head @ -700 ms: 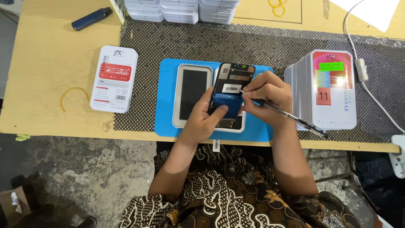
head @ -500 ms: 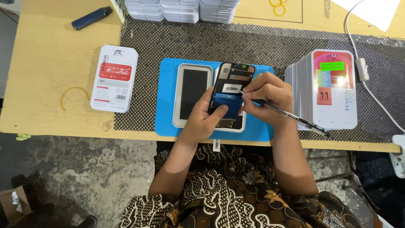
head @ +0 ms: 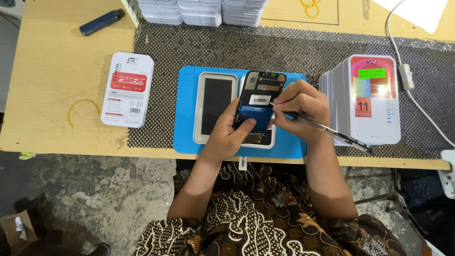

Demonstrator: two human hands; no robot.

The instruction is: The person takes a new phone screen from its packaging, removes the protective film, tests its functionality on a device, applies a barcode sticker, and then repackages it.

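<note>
The left hand (head: pixel 231 136) is closed around the phone screen module (head: pixel 259 105), held tilted above the blue mat (head: pixel 186 114); a pen (head: pixel 327 129) is pinched in the right hand (head: pixel 299 108). The module seems light, thin and fragile, so its edges are best gripped.

Your left hand (head: pixel 233 135) comes up from the lower middle of the view, forearm bare and angled toward the upper right, wrist nearly straight. Its fingers are curled in a clamp, thumb pressed across the front and the rest wrapped behind (those are hidden from the head camera). Your right hand (head: pixel 301 110) sits just beside it, close enough that the knuckles nearly meet, with the forearm running down and to the right toward your elbow. Its fingers (head: pixel 284 100) are pinched together in a writing grip, the wrist bent slightly inward and the back of the hand facing up. Both elbows stay tucked near your torso.
</note>
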